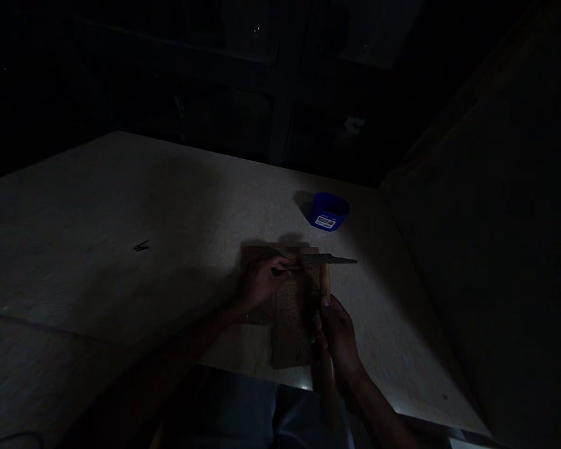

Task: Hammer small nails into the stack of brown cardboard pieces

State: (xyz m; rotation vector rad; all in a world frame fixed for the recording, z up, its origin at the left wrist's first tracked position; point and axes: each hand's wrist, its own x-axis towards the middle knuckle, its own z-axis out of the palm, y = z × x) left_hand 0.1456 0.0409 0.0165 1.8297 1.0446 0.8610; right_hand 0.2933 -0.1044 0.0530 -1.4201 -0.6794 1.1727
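Note:
My right hand (340, 327) is closed round the wooden handle of a hammer (326, 280). Its narrow metal head lies sideways above the right part of a brown wooden board (288, 349). Dark dots or small holes cover much of the board's face. At the board's far half, my left hand (263, 279) pinches thin dark nails (287, 270) just left of the hammer head. Dim light hides how many nails are in the fingers and whether their tips touch the wood.
A blue plastic tub (328, 212) with a white label stands beyond the board. Two or so thin dark nail-like pieces (141, 246) lie to the left on the pale tabletop (191, 206). A dark wall (486, 218) rises along the right side.

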